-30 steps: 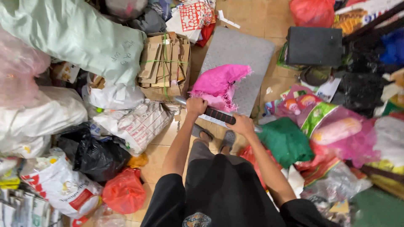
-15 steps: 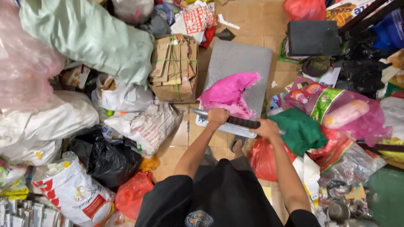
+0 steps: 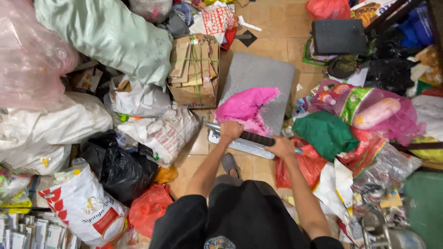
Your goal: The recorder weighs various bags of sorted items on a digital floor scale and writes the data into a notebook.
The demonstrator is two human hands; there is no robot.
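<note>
Both hands are clenched on the handle point(image 3: 258, 138) of a grey cart point(image 3: 258, 78): left hand point(image 3: 230, 131) near its left end, right hand point(image 3: 281, 147) further right. Since 1 second ago the cart has shifted slightly; the grip is unchanged. A pink bag point(image 3: 244, 108) lies crumpled on the deck, among sacks point(image 3: 106, 32) and bundled cardboard point(image 3: 194, 64).

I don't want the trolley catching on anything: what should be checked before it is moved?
1. Left hand on the handle bar: ok.
2. Right hand on the bar: ok.
3. Pink bag lying fully on the grey platform: ok.
4. Floor ahead clear: not ok, a black scrap lies there.
5. Sides clear: not ok, the cardboard bundle and the green bag crowd it.
6. Wheels free: cannot tell, hidden.
</note>
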